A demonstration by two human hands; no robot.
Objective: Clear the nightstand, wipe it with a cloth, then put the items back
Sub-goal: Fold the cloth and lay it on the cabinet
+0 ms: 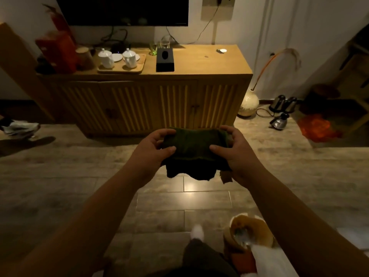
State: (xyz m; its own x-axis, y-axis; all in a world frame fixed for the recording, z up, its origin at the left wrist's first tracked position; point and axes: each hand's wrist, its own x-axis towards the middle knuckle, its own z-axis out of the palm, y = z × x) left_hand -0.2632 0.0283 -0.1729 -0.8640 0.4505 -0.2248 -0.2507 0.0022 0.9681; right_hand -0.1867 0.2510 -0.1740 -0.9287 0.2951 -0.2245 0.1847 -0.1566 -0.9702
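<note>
Both hands, left hand (153, 150) and right hand (235, 150), pinch the folded cloth (192, 148), fingers curled. Wiping step seems next; the cabinet (199, 62) at twelve o'clock needs clearing

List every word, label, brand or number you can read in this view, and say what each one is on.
None can be read.
red box on the wooden cabinet: any print is too dark and blurred to read.
black tissue box: no lettering shows.
TV screen: dark, no text.
dark green cloth, gripped by both hands: no tag or print visible.
</note>
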